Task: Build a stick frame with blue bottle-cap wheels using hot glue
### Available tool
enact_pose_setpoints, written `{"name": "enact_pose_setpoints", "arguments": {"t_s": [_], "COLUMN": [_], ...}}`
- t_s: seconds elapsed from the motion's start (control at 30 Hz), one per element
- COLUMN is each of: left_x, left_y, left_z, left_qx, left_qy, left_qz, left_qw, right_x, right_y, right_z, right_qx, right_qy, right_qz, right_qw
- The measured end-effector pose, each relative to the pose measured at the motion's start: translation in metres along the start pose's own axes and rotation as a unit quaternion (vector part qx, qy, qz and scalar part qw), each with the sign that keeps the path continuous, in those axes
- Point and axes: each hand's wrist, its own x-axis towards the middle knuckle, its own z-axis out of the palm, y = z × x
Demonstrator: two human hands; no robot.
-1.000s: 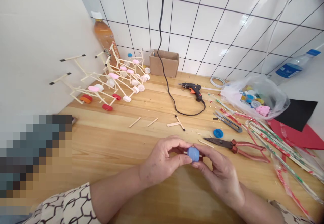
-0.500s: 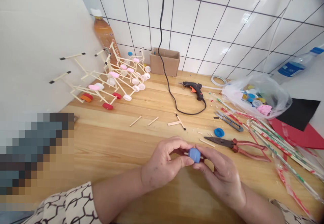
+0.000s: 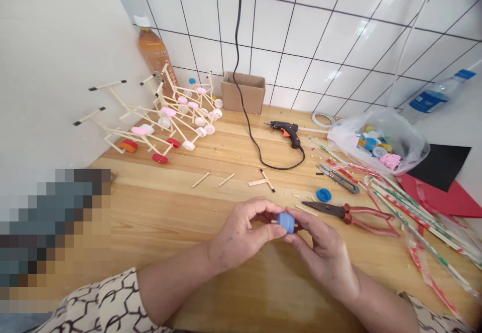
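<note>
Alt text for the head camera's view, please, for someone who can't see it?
A person's bare left hand and bare right hand hold a round blue plastic piece on a thin pale stick above a light wooden table. Beyond are red-handled metal pliers, a black glue gun and pale stick frames with round caps.

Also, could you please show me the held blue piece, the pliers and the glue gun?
Blue piece (image 3: 286, 223), head view: its rounded side.
Pliers (image 3: 345, 212), head view: the joint.
Glue gun (image 3: 291, 129), head view: the body.
</note>
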Motion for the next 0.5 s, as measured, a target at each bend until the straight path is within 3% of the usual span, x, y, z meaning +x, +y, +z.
{"name": "enact_pose_setpoints", "arguments": {"t_s": [0.33,0.5], "left_x": [0.0015,0.0007], "left_y": [0.0051,0.0037], "left_z": [-0.0014,-0.0027], "left_qx": [0.041,0.052], "left_qy": [-0.007,0.0], "left_qz": [0.012,0.035], "left_qw": [0.999,0.998], "right_x": [-0.0064,-0.002], "right_y": [0.0056,0.0042], "right_z": [-0.006,-0.0076], "right_qx": [0.131,0.183], "right_qy": [-0.057,-0.053], "right_qz": [0.111,0.156], "right_qw": [0.984,0.969]}}
